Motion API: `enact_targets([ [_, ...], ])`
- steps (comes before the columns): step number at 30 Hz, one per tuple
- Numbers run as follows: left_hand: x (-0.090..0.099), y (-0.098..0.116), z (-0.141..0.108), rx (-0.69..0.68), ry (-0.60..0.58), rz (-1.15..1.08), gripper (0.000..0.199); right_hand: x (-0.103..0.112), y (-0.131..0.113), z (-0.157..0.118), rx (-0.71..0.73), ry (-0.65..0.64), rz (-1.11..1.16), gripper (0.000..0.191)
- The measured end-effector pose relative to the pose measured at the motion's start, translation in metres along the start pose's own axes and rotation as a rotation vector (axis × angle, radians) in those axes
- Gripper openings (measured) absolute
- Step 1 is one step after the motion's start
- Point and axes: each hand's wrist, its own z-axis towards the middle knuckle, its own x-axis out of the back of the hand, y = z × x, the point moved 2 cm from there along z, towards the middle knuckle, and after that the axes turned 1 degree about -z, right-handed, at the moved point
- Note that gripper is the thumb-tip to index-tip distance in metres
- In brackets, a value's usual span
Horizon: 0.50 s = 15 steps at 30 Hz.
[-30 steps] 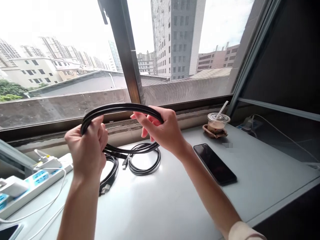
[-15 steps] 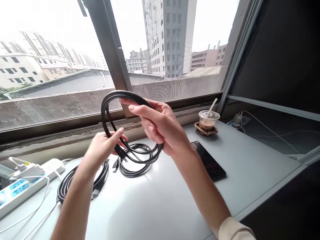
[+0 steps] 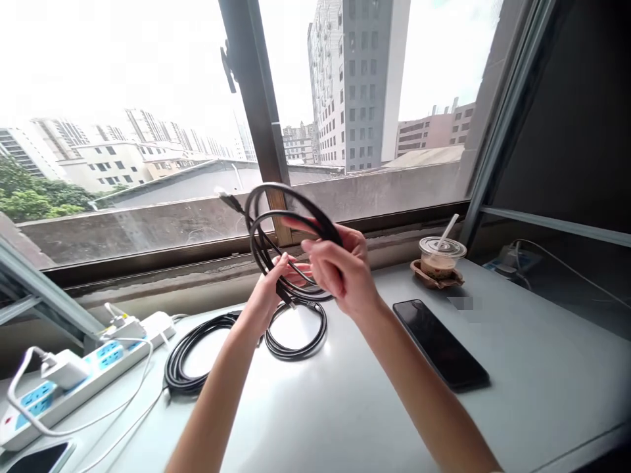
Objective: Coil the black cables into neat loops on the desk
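Note:
A black cable (image 3: 297,190) is held in loops above the table, between my two hands. My right hand (image 3: 348,266) is closed around the right side of the loops. My left hand (image 3: 269,286) pinches the lower left of the loops, near a dark connector (image 3: 284,295). At the upper left, another plug end (image 3: 229,199) sticks out free with a pale tip. Below on the table lies a smaller coiled black cable (image 3: 296,357), and a larger coiled black cable (image 3: 180,364) rests left of it, partly behind my left forearm.
A white power strip (image 3: 93,378) with plugged-in chargers and white cords lies at left. Part of a phone (image 3: 44,458) shows at the lower left corner. On the right are a black phone (image 3: 441,345) and an iced drink cup (image 3: 440,259) in a cardboard holder. A window runs behind.
The view has shifted, so the scene sits lower and further right. The held loops have turned and spread, and a plug end now sticks out at their upper left. Both hands keep hold.

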Motion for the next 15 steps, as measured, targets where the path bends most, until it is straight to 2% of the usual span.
enact_targets([
  [3, 0.012, 0.009, 0.004, -0.023, 0.030, -0.109, 0.036, 0.018, 0.014, 0.013, -0.078, 0.194, 0.074, 0.012],
  [6, 0.022, 0.022, -0.001, -0.102, 0.049, -0.086, 0.035, 0.029, 0.023, 0.019, -0.108, 0.280, -0.158, 0.024],
  [10, 0.021, 0.036, -0.011, -0.137, 0.085, -0.114, 0.033, 0.030, 0.021, 0.016, 0.045, 0.352, -0.493, 0.039],
  [13, 0.014, 0.039, -0.016, -0.139, 0.108, -0.160, 0.032, 0.026, 0.014, 0.012, 0.165, 0.390, -0.616, 0.049],
  [15, 0.009, 0.038, -0.017, -0.116, 0.076, -0.180, 0.031, 0.027, 0.009, 0.010, 0.218, 0.406, -0.675, 0.055],
])
